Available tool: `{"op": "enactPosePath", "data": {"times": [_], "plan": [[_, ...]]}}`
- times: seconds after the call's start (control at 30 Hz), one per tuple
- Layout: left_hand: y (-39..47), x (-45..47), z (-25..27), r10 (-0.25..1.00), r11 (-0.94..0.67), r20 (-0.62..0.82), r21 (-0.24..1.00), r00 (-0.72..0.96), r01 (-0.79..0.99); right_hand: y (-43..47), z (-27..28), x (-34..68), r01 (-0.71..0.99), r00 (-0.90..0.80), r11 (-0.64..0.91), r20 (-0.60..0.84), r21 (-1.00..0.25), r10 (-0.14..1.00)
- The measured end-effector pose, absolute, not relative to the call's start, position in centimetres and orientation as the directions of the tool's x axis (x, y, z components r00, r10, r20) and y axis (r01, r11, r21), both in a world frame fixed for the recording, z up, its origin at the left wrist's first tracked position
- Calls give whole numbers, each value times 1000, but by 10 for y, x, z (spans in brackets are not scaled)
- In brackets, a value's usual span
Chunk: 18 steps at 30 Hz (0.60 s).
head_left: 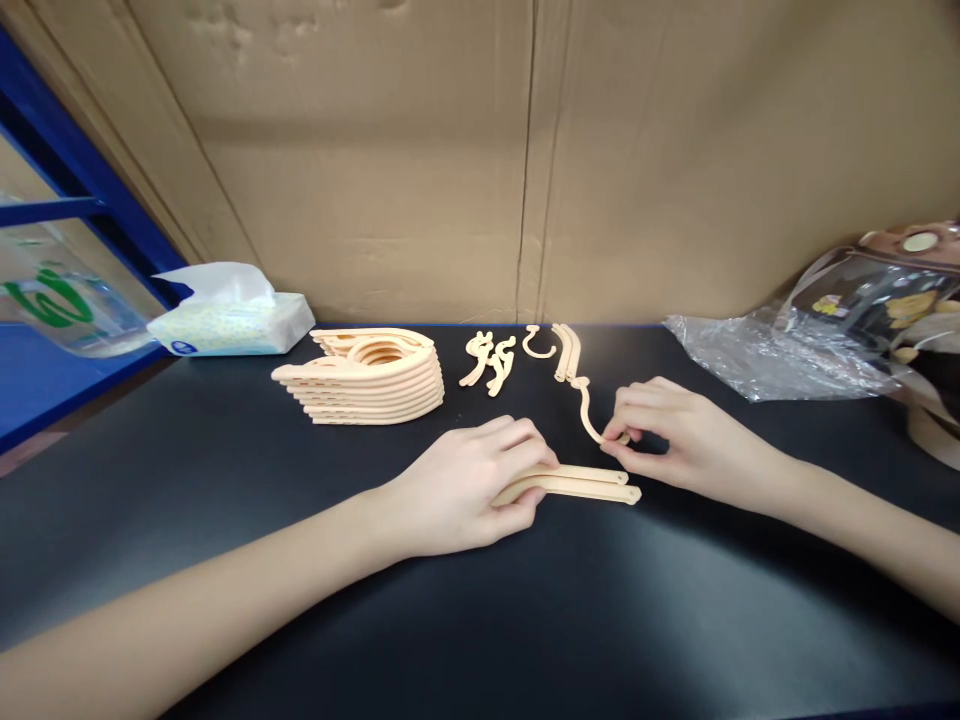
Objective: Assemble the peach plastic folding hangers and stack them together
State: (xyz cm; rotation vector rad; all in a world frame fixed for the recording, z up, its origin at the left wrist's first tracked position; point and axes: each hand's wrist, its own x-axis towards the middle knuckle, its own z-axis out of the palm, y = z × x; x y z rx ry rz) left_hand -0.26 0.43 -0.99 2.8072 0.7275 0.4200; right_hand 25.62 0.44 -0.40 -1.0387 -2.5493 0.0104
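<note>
My left hand point(480, 485) is closed around a pair of cream plastic hanger arms point(589, 482), whose straight ends stick out to the right, low over the black table. Between thumb and fingers, my right hand point(671, 435) pinches the curved end of a cream hanger hook point(586, 405), its wider end pointing away from me. Just behind that hook lie more loose hanger arms point(568, 352) and another hook point(538, 345). A small heap of hooks point(489, 362) rests left of them. Farther left is a neat stack of folded hangers point(367, 378).
A tissue pack point(232, 318) stands at the back left, near a blue frame point(82, 170) and a clear bag with green print point(56, 295). Crumpled clear plastic point(780, 355) and a transparent bag point(877, 295) lie at the right. Cardboard point(375, 170) walls off the table's point(480, 640) back edge.
</note>
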Motion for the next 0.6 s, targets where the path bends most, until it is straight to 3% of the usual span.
{"op": "enactPosePath", "data": {"times": [0.6], "plan": [[5,-1,-13,501,-847,207,315,840,428,3,-17,257,723,-575,645,303,-247,760]]}}
